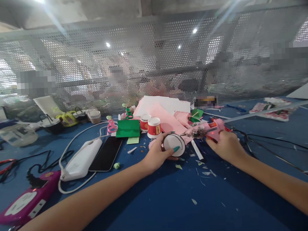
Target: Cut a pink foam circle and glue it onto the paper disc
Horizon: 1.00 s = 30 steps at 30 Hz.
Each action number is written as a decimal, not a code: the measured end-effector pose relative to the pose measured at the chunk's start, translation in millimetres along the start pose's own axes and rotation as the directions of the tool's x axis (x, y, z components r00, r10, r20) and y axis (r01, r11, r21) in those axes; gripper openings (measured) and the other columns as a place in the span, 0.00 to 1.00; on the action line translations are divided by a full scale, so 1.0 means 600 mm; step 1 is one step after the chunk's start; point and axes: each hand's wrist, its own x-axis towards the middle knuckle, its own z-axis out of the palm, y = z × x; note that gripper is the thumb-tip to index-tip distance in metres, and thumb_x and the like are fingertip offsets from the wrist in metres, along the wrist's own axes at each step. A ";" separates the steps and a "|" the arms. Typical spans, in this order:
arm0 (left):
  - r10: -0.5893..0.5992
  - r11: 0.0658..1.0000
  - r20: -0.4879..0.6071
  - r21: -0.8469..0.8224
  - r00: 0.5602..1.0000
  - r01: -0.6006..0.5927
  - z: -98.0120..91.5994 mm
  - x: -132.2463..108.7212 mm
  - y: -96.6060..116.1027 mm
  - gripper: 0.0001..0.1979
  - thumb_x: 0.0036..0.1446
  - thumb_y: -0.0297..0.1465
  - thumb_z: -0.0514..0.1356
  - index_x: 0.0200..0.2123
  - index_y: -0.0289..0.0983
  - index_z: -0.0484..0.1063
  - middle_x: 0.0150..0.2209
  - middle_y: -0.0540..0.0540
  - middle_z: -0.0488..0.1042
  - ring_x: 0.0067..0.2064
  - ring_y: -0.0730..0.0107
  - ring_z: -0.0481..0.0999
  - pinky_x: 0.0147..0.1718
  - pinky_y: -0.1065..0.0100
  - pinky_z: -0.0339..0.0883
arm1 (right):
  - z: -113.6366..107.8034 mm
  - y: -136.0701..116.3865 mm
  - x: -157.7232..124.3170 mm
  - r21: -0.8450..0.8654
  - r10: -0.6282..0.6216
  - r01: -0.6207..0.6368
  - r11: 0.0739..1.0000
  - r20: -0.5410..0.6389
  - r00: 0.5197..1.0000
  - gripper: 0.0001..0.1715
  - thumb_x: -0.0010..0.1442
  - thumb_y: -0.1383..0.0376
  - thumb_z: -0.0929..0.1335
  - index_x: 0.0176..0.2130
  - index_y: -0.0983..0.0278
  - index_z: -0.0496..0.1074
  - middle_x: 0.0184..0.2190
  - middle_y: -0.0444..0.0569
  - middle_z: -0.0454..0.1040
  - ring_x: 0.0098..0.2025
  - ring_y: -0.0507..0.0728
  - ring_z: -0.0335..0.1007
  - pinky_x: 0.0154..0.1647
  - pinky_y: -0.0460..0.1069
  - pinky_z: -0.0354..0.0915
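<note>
My left hand (157, 152) is closed around a white paper cup (174, 143), tipped so that a round white end faces me; the thumb lies across that face. In my right hand (227, 144) is a pink glue gun (214, 129), its nozzle pointing left at the cup's edge. Whether the tip touches the cup I cannot tell. A long clear glue stick (267, 111) juts out of the gun's back toward the right. Just behind the held cup, two red and white paper cups (154, 127) stand upside down.
Pink and white paper sheets (166, 108) are piled at the back. Left of the cups lie folded green paper (127, 128), a black phone (106, 154), a white power bank (81, 159) and a purple power strip (29, 199). Cables run at both sides. Paper scraps litter the blue table (174, 204).
</note>
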 end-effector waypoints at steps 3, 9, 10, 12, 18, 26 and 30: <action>-0.001 1.000 -0.007 0.002 1.000 0.001 0.001 -0.001 0.002 0.29 0.46 0.27 0.63 0.52 0.43 0.60 0.54 0.43 0.63 0.45 0.59 0.72 0.35 0.57 0.76 | -0.001 0.000 0.000 0.000 -0.007 0.007 1.000 -0.006 1.000 0.15 0.48 0.55 0.61 0.17 0.58 0.56 0.13 0.48 0.60 0.19 0.57 0.61 0.22 0.51 0.59; -0.007 1.000 -0.030 -0.008 1.000 0.007 0.001 0.000 0.002 0.29 0.45 0.27 0.63 0.52 0.43 0.60 0.55 0.43 0.62 0.46 0.58 0.72 0.36 0.55 0.76 | -0.001 0.000 0.001 -0.009 -0.043 0.043 0.999 -0.031 0.999 0.15 0.49 0.56 0.60 0.17 0.58 0.55 0.13 0.48 0.60 0.17 0.56 0.60 0.21 0.51 0.57; -0.008 1.000 -0.032 -0.011 0.999 0.008 0.001 0.000 0.002 0.29 0.45 0.27 0.63 0.52 0.43 0.60 0.55 0.43 0.62 0.46 0.58 0.72 0.36 0.56 0.76 | -0.001 0.001 0.001 -0.013 -0.042 0.042 0.999 -0.032 0.999 0.15 0.48 0.56 0.60 0.17 0.58 0.55 0.13 0.47 0.59 0.17 0.56 0.59 0.21 0.50 0.57; -0.005 1.000 -0.036 -0.015 0.999 0.005 0.000 0.000 0.001 0.29 0.45 0.27 0.63 0.52 0.43 0.60 0.55 0.43 0.62 0.46 0.58 0.72 0.36 0.55 0.76 | 0.000 0.001 0.001 -0.020 -0.039 0.038 0.999 -0.032 0.999 0.15 0.48 0.56 0.60 0.17 0.58 0.55 0.13 0.47 0.60 0.17 0.56 0.59 0.21 0.50 0.57; -0.006 0.999 -0.035 -0.035 0.999 0.005 0.000 0.000 0.004 0.30 0.45 0.28 0.64 0.53 0.41 0.59 0.54 0.41 0.63 0.45 0.57 0.73 0.36 0.56 0.76 | 0.001 0.003 0.000 -0.031 -0.074 0.074 0.997 -0.029 0.997 0.15 0.50 0.56 0.60 0.18 0.59 0.55 0.14 0.49 0.62 0.18 0.56 0.61 0.22 0.51 0.59; 0.010 0.997 -0.054 -0.078 0.998 -0.014 0.000 0.000 0.005 0.30 0.44 0.28 0.65 0.52 0.41 0.60 0.55 0.41 0.63 0.47 0.56 0.72 0.37 0.55 0.76 | -0.002 0.001 0.001 -0.009 -0.047 0.047 0.999 -0.015 0.999 0.14 0.49 0.57 0.60 0.17 0.58 0.56 0.14 0.48 0.61 0.18 0.57 0.61 0.23 0.51 0.58; 0.011 0.996 -0.065 -0.091 0.998 -0.016 0.000 0.000 0.006 0.31 0.44 0.28 0.65 0.52 0.40 0.60 0.54 0.40 0.63 0.45 0.57 0.72 0.35 0.57 0.76 | -0.002 0.002 0.000 -0.016 -0.037 0.037 0.999 -0.010 0.999 0.14 0.49 0.57 0.60 0.17 0.59 0.56 0.14 0.48 0.60 0.19 0.57 0.61 0.23 0.51 0.58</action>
